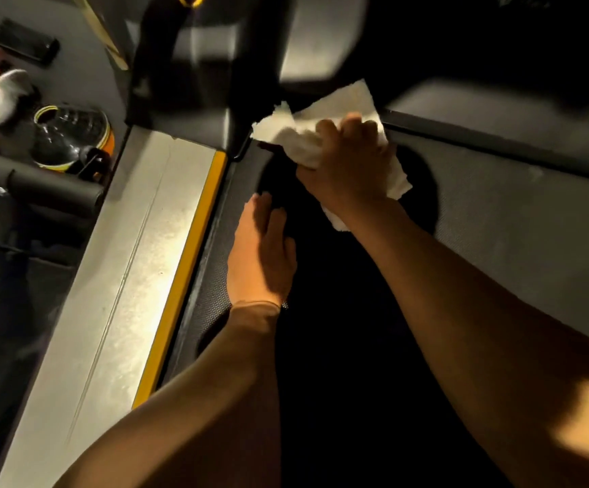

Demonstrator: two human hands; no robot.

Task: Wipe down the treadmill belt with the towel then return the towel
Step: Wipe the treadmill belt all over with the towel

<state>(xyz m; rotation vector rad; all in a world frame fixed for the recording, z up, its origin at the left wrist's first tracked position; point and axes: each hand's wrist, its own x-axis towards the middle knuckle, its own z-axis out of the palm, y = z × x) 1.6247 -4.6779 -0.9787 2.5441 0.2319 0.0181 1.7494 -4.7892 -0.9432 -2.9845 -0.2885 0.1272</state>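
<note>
The right hand point(351, 163) grips the bunched towel point(342, 100) at the far end of the belt point(497, 223) while the left hand point(261, 255) lies flat on it nearer, so firm overlapping strokes pulled nearward should serve best.

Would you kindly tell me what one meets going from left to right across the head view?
Shoe → side rail → yellow strip → left hand, flat on the belt → right hand, gripping the towel.
</note>
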